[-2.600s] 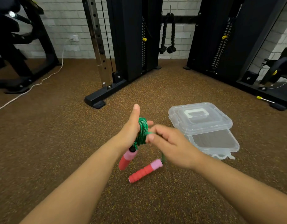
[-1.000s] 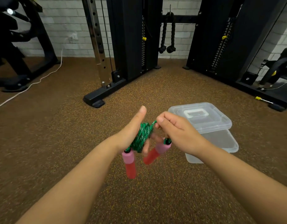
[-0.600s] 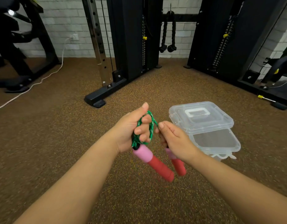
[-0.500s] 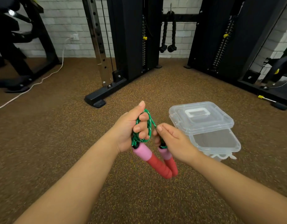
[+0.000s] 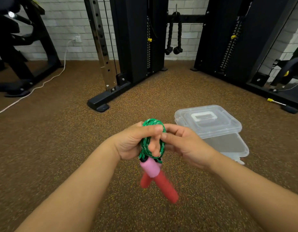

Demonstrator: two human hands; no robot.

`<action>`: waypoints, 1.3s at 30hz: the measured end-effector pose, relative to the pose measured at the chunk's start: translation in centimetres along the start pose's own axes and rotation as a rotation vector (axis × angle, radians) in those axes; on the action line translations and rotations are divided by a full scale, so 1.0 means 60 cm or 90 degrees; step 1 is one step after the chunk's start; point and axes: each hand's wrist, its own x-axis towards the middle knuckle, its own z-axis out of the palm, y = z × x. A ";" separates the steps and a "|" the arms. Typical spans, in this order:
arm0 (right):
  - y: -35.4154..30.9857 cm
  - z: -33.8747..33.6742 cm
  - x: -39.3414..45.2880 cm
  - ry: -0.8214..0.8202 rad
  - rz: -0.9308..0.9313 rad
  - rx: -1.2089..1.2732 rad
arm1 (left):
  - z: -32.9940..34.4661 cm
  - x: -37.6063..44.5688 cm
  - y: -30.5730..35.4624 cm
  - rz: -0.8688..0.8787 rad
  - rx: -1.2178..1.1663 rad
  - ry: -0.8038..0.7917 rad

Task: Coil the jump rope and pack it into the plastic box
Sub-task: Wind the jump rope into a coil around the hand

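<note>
The jump rope [image 5: 145, 145] is a green braided cord wound into a tight coil, with two red and pink handles [image 5: 159, 180] hanging down below it, blurred. My left hand [image 5: 133, 143] grips the coil with the thumb laid across its top. My right hand [image 5: 183, 144] closes on the coil from the right, fingertips meeting the left thumb. The clear plastic box [image 5: 227, 144] sits on the floor just right of my hands, its lid [image 5: 207, 122] with a white handle resting askew over the far part, leaving the near part uncovered.
Brown speckled rubber floor [image 5: 61, 148] all around. A black cable machine's base foot [image 5: 98, 104] lies ahead left. Another black rack [image 5: 237, 47] stands behind the box at right. A white cable [image 5: 36, 87] runs across the floor at far left.
The last length of cord has been wound in; both handles now hang together below the coil. My right hand has moved from the handle up onto the coil.
</note>
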 end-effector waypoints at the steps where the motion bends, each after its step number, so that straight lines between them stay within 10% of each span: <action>1: -0.002 -0.005 -0.001 -0.001 0.005 -0.010 | -0.003 -0.002 0.001 -0.012 0.004 -0.027; 12: -0.019 -0.015 -0.009 0.040 -0.080 -0.260 | 0.023 0.007 0.009 0.005 0.079 0.009; 20: -0.020 -0.039 -0.020 0.057 -0.013 -0.041 | 0.036 0.016 0.002 -0.020 0.058 0.048; 39: -0.015 -0.058 -0.023 0.075 -0.192 -0.566 | 0.080 0.035 -0.009 -0.038 0.448 0.212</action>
